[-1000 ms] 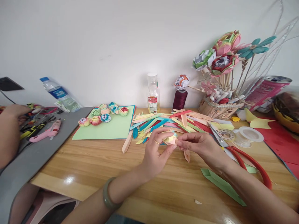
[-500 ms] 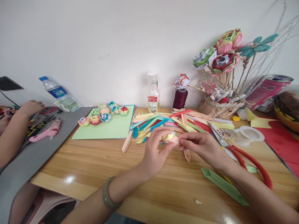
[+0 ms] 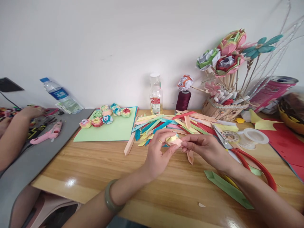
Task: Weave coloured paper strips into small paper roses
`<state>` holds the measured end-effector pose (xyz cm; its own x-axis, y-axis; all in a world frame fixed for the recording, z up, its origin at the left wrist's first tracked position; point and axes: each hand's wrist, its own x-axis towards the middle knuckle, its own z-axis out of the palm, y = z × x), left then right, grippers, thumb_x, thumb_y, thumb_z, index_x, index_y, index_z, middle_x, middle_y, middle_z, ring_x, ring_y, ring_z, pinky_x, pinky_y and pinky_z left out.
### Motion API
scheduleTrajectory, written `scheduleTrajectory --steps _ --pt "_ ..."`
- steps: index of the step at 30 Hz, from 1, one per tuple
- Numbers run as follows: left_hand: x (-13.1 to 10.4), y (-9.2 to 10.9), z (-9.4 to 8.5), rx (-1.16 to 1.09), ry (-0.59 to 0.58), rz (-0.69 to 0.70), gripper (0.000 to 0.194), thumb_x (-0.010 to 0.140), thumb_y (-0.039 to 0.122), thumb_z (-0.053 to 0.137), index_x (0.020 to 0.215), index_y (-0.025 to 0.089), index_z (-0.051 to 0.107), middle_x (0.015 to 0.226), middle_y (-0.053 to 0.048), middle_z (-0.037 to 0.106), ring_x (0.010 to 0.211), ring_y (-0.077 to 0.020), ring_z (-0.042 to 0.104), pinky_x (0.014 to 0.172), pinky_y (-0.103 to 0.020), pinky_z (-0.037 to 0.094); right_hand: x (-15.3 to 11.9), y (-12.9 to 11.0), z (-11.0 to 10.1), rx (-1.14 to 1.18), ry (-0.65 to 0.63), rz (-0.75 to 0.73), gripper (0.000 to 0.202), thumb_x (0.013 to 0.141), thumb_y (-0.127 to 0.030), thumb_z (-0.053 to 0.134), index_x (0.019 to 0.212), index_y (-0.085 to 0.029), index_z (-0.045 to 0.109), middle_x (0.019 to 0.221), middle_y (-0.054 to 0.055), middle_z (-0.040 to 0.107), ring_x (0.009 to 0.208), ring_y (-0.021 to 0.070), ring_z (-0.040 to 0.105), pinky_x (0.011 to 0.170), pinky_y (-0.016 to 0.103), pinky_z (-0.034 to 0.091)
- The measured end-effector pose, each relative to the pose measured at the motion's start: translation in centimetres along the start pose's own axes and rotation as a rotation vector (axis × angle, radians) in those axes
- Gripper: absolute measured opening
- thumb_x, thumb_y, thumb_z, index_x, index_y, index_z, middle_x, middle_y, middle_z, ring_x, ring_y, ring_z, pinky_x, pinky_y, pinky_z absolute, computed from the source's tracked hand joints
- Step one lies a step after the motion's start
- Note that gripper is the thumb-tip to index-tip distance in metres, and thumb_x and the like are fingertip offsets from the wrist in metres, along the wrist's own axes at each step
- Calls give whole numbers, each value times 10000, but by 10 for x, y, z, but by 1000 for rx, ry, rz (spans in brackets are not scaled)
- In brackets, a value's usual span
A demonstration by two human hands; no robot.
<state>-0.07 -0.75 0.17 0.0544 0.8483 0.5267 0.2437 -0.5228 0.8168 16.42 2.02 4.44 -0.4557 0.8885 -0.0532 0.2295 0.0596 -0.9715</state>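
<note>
Between my hands is a small paper flower in yellow and pale peach, partly hidden by fingers. My left hand is closed around its left side and underside. At its right edge, the thumb and forefinger of my right hand pinch a peach paper petal. Just behind and below the hands lies a heap of folded paper strips in many colours. Red-handled scissors rest beside my right forearm, near a folded green paper strip.
Several finished paper flowers sit on a green paper sheet. A clear bottle, a purple thread spool and a flower basket stand by the wall. At left, a co-worker's hand is above a grey table with a pink glue gun.
My hands stay almost still, still gripping the flower, with only a slight shift of the right fingers at the petal. At left, the co-worker's hand has lowered a little.
</note>
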Motion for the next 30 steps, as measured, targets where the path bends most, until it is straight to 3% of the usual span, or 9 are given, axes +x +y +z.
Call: scheduleTrajectory --steps 20,27,30 --pt "0 2 0 -62 -37 -17 251 782 187 573 1027 232 546 1105 -76 511 1074 -195 492 775 -308 517 1 5 3 -21 64 61 338 661 -485 650 676 -148 660 579 7 581 538 120 517 509 234 400" --pt "1 3 -1 19 -31 -61 258 798 229 557 1054 257 534 1135 -74 498 1082 -202 494 788 -317 502 0 5 2 -55 16 4 334 754 -475 569 729 -149 634 551 -1 582 525 125 529 539 243 399" --pt "2 5 -2 171 -6 -46 311 794 267 563 1102 267 521 1151 -75 481 1117 -214 462 890 -380 441 -2 3 0 -101 -4 -34 324 812 -461 500 757 -159 604 478 -19 562 484 134 527 557 260 405"
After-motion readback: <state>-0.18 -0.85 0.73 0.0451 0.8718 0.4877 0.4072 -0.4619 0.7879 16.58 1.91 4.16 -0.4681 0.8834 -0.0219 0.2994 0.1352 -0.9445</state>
